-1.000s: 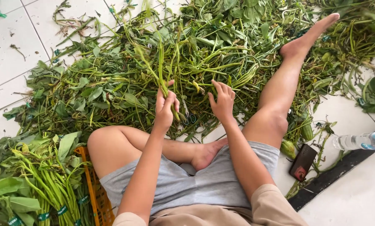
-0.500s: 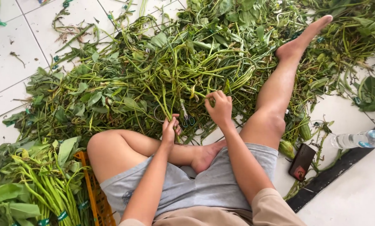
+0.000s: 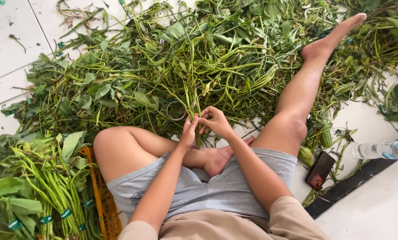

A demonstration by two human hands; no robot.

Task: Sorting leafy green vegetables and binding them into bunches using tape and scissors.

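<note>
Both hands, left hand point(image 3: 189, 130) and right hand point(image 3: 214, 121), pinch a small bunch of green stems point(image 3: 192, 100) above the lap; light, floppy, bruise easily i'd guess; grip low near the cut ends

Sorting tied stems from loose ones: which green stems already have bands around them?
The bundles in the orange crate by the left knee carry green bands; the stems in both hands and the floor pile are loose.

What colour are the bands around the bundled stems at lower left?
Green bands, seen in the head view.
</note>
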